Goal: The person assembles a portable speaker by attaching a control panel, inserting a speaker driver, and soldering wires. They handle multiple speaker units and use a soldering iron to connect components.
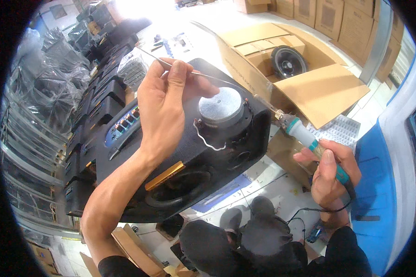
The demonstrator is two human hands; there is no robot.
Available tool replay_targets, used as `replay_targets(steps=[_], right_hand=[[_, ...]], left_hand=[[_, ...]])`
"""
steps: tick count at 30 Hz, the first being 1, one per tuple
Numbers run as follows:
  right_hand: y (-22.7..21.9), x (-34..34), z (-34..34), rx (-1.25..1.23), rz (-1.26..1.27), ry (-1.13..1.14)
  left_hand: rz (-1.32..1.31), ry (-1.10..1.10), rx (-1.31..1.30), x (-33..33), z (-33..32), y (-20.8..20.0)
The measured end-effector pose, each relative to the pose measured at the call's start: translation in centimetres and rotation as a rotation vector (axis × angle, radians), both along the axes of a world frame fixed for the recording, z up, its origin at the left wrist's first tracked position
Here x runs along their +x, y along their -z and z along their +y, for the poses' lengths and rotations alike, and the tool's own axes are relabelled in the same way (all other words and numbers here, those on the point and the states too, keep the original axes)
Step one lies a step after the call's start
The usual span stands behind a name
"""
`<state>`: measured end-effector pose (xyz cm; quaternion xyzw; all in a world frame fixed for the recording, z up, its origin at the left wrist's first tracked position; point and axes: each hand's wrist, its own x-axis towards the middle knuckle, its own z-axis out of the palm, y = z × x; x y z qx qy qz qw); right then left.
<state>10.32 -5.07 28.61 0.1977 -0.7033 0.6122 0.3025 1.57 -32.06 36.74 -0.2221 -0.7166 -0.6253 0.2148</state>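
Observation:
A pinch of my left hand's [164, 104] fingers grips a thin strand of solder wire [201, 75], which stretches over a round speaker driver [220, 104]. This driver rests magnet-up on a black speaker cabinet [192, 150]; a white lead [208, 142] curls from its side. On the right, my right hand [333, 173] is closed around the handle of a soldering iron [305, 134]. Its tip points up and left toward the driver's terminal side, near the wire's far end. Whether tip, wire and terminal touch is too small to tell.
An open carton [326, 94] behind the iron holds another black speaker driver [289, 62]. Several black cabinets [99, 99] line the left, beside plastic-wrapped goods [44, 74]. A blue plastic surface [372, 194] stands at the right. The iron's cord [309, 210] hangs below my right hand.

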Motion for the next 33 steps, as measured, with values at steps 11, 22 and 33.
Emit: replay_targets(steps=[11,22,33], right_hand=[[-0.19,-0.36,-0.27,0.067,0.063,0.006],[-0.1,-0.44,-0.47,0.049,0.054,0.022],[-0.26,-0.64,-0.58,0.1,0.094,0.052]], left_hand=[[0.024,0.006,-0.048,-0.22,0.13,0.04],[0.045,-0.011,-0.12,-0.29,0.22,-0.01],[0.123,-0.013,-0.207,-0.08,0.49,0.19]])
